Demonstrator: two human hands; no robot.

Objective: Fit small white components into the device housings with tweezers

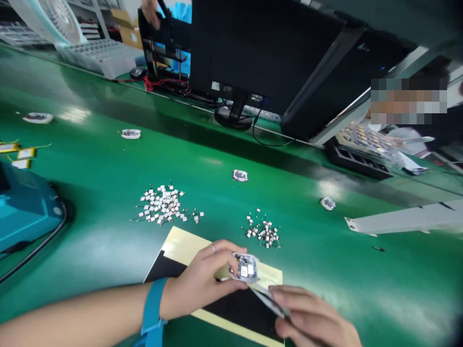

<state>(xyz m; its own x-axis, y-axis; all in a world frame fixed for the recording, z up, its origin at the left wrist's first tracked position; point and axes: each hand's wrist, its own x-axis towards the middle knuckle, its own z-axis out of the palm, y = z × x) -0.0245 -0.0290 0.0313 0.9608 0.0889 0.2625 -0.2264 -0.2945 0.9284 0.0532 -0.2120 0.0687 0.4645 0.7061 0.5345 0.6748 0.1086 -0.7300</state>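
Note:
My left hand (202, 279), with a blue wristband (152, 306) and a ring, grips a small electronic module in a clear casing (246, 267). My right hand (307, 313) pinches a thin silvery strip (269, 301), whose end lies against the module's lower edge. Under both hands is a black and cream sheet (213, 294) on the green bench (202, 159). Beyond it are two heaps of tiny wired components (161, 205) (263, 232), the left heap larger. Several similar small modules (240, 175) lie further off.
A teal bin (25, 207) stands at the left, near small yellow-tabbed batteries (18, 153). A monitor (260, 53) stands behind the bench. A co-worker's hand (150, 12) shows at the top; another person's sleeve (398, 135) is beside a black tray (356, 159). A grey rail (405, 219) juts in at right.

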